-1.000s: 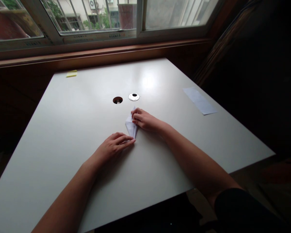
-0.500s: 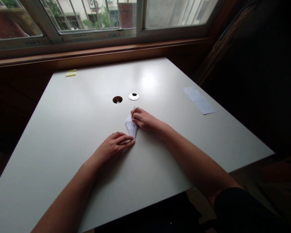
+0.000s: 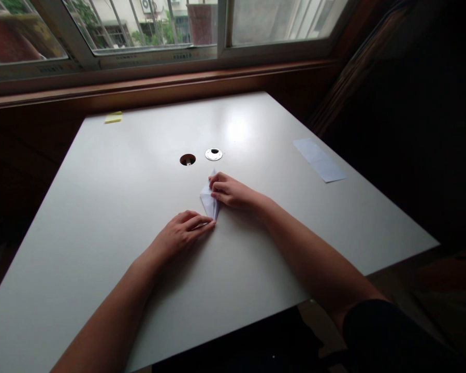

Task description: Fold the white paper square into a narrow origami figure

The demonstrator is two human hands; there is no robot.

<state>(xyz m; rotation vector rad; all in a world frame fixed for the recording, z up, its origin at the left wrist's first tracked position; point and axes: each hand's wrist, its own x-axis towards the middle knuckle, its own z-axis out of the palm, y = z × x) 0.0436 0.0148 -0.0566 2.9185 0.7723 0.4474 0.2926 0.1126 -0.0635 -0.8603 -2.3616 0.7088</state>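
A small white folded paper (image 3: 208, 203), shaped like a narrow kite, lies on the white table (image 3: 171, 311) with one point toward me. My left hand (image 3: 184, 229) pinches its near tip between thumb and fingers. Over the right side of the paper's upper half, my right hand (image 3: 229, 189) is closed, its curled fingers pressing on the folded layers. Those fingers hide part of the right flap and the middle crease. The far tip shows just beyond them.
Beyond the paper are a round cable hole (image 3: 187, 159) and a metal ring cover (image 3: 213, 154). A flat white paper strip (image 3: 319, 159) lies near the right edge. Yellow sticky notes (image 3: 113, 117) sit at the far left corner. A window (image 3: 147, 31) stands behind the table.
Almost nothing differs. Both hands keep their places on the folded paper, with only a very slight shift of the right fingers and of the whole view.
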